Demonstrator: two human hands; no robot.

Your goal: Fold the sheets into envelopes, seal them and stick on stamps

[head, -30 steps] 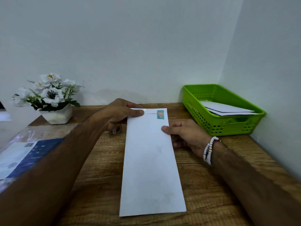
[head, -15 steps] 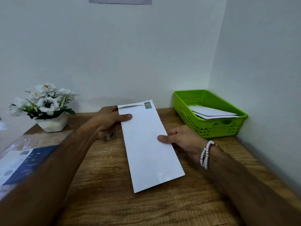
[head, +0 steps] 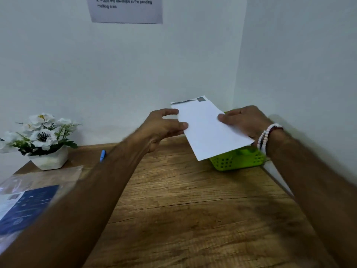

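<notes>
While the envelope [head: 208, 128] sits tilted in the air over the basket [head: 237, 161], right hand [head: 245, 120] pinches its near-basket edge, thumb on top, arm reaching forward. Left hand [head: 164, 126]: fingers spread, tips just touching the opposite edge. Stamp [head: 201, 99] on far corner.

A small office mailing corner: a wood-grain desk [head: 193, 209] stands in the angle of two plain white walls, and a printed notice [head: 125, 10] on the wall reads "Place the envelope in the pending mailing area". A green perforated tray [head: 237, 161] sits at the desk's far right, with a stamped white envelope [head: 208, 128] held just above it. A blue pen [head: 102, 155], a pot of white flowers [head: 44, 136] and plastic-wrapped printed sheets [head: 29, 200] are on the left
</notes>
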